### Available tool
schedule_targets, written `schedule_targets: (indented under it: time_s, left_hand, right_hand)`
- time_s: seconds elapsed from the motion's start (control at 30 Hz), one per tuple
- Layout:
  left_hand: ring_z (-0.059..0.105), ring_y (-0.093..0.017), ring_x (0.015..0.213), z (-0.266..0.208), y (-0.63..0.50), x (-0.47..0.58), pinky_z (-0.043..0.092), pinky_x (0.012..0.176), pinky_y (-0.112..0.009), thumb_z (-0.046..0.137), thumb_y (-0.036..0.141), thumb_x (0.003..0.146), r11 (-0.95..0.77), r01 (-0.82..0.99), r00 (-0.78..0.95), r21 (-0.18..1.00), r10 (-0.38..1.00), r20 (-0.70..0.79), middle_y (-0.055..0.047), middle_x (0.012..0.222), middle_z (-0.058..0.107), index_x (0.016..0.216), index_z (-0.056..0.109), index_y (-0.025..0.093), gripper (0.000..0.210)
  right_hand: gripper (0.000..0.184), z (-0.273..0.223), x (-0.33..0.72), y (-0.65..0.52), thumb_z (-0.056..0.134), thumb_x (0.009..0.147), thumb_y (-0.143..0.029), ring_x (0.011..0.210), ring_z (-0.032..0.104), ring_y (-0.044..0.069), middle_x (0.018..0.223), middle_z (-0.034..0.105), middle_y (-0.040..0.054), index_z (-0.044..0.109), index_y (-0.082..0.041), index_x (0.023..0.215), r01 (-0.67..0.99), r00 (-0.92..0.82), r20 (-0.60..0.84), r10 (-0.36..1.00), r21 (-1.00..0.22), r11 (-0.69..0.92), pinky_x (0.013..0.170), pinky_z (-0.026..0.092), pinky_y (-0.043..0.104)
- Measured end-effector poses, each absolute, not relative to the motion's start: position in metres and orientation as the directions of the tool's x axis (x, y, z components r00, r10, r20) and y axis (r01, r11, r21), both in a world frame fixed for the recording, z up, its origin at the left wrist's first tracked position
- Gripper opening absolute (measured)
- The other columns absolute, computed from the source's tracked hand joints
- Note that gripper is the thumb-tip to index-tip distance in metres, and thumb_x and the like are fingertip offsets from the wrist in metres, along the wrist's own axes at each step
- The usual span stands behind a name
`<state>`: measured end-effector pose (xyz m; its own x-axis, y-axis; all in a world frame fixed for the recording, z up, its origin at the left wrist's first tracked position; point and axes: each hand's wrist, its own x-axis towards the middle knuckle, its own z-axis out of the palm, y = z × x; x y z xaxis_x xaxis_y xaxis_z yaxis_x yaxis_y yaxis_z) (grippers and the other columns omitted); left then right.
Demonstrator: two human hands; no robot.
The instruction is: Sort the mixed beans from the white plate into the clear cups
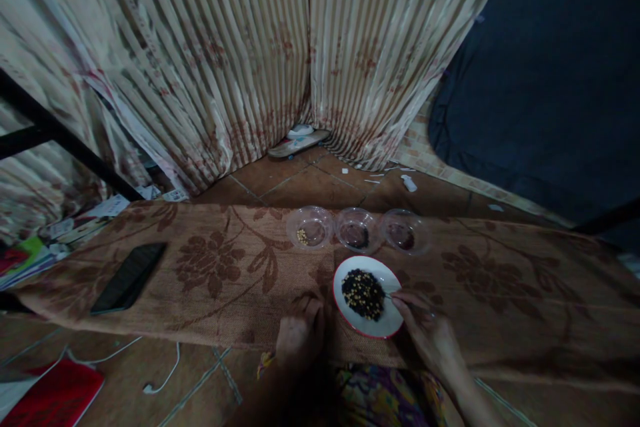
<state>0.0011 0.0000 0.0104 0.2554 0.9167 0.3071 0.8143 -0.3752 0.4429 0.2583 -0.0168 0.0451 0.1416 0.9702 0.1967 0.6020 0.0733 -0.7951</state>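
Note:
A white plate [391, 271] with a red rim holds a heap of mixed black and pale yellow beans [363, 294]. My right hand [425, 327] is at the plate's right side, its fingers closed on a thin metal utensil [388, 295] whose tip reaches toward the heap; its exact kind is unclear. Left of the plate, my left hand [301, 330] rests curled on the cloth, with nothing visible in it. Behind the plate stand three clear plastic cups in a row: the left cup [311, 213] has a few yellow beans, the middle cup [354, 216] black ones, the right cup [400, 219] dark reddish ones.
A brown flowered cloth [250, 320] covers the low table. A dark phone [129, 278] lies at the left. Beyond are a skateboard [300, 143] on the tiled floor and striped curtains [240, 47]. A white cable [167, 377] and a red item [57, 393] lie at lower left.

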Motion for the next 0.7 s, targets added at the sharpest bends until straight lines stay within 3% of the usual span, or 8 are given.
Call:
schedule_targets:
  time_s: [0.7]
  left_hand:
    - [0.060, -0.014, 0.082, 0.010, 0.000, 0.001, 0.047, 0.071, -0.024, 0.040, 0.020, 0.095, -0.376, 0.820, 0.272, 0.431, 0.919, 0.286, -0.002, 0.085, 0.062, 0.083, 0.056, 0.021, 0.021]
  right_hand:
    - [0.032, 0.055, 0.259, -0.018, 0.059, 0.086, -0.050, 0.097, 0.066, 0.025, 0.102, 0.072, 0.0097, 0.074, -0.022, 0.091, 0.575, 0.209, 0.160, 0.965, -0.818, 0.011, 0.085, 0.053, 0.036]
